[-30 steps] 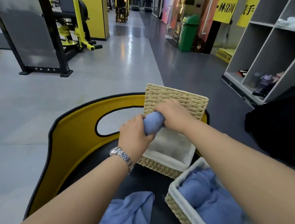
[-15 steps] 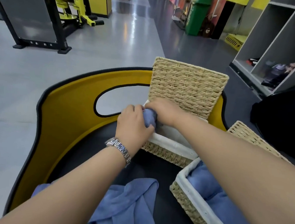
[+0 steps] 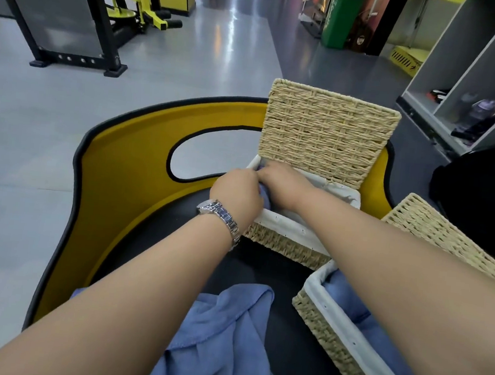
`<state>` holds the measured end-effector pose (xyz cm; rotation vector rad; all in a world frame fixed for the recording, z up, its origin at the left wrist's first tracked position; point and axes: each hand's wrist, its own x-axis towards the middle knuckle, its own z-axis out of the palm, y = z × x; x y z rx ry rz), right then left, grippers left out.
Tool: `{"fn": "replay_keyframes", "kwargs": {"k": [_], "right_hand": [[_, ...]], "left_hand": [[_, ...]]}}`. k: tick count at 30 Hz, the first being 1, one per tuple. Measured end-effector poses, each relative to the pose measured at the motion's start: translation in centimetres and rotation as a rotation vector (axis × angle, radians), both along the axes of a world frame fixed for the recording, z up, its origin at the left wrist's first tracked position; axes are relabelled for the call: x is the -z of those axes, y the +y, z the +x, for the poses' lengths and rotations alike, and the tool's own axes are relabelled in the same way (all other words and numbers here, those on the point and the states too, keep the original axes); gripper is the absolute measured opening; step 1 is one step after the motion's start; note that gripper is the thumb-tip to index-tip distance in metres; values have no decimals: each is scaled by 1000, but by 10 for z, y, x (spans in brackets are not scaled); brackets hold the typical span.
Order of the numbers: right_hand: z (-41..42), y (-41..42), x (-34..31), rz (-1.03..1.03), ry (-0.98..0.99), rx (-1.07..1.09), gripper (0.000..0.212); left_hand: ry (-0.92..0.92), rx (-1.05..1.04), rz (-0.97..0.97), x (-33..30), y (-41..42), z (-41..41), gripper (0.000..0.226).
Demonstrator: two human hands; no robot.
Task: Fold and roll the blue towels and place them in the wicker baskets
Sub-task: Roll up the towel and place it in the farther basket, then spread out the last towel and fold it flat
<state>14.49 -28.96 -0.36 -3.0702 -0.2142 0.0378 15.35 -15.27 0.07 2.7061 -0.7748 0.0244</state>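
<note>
A: Item one, edges and room?

B: Black bench (image 3: 158,239) with a raised yellow rim (image 3: 127,177), oval cut-out at the far side. Far wicker basket (image 3: 283,244), white-lined, open lid (image 3: 325,134) standing upright against the rim. Near wicker basket (image 3: 329,335) just beside it at the right, blue towels inside. Bare black surface lies left of the far basket; a loose blue towel (image 3: 221,334) lies heaped at the near edge.

A: Writing?

B: Green bin (image 3: 342,16) on the floor carries lettering, too blurred to read.

A: Grip?

B: Left hand (image 3: 237,192), metal watch (image 3: 219,217) at the wrist, and right hand (image 3: 285,184) both curl round a rolled blue towel (image 3: 265,196), fingers closed on it. The roll sits at the left end of the far basket, mostly hidden by the hands.
</note>
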Motion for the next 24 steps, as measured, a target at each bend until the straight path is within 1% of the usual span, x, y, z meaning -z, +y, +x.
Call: {"fn": "replay_keyframes", "kwargs": {"k": [3,4,5,6,8,9,10,12,15,17,20,22,24], "right_hand": [[1,-1,3,34,48,2,39],[-1,-2,0,34,59,-3,37],[-4,-2,-6,3,74,7,27],[-8,-3,-12,-12,64,0,24],[-19,-5,-28,-94,16,0,41],[-28,-3,-36,-137,-35,15,45],[-39,0,-45,-142,-90,25,43],[-67,10,-61,-79,-209,71,28],[-126,32,-79,-30,-340,86,20],[-169,51,-85,34,-375,87,16],[-228,79,-86,152,-418,116,14],[-255,96,-79,164,-401,144,13],[-270,109,-64,176,-325,178,14]], "left_hand": [[-15,24,11,-3,1,-6,22],[-34,37,-17,-3,3,-9,23],[-64,51,-52,-4,6,-14,23],[-115,63,-83,-4,11,-18,24],[-229,76,-107,-6,21,-29,26],[-260,81,-117,-7,28,-34,26],[-276,91,-127,-8,35,-40,25],[-291,110,-139,-14,54,-56,23],[-283,120,-99,-25,90,-83,21],[-258,120,-51,-33,118,-100,17],[-214,121,-38,-47,159,-129,16],[-163,89,-74,-52,181,-149,17],[-125,73,-98,-50,196,-167,15]]}}
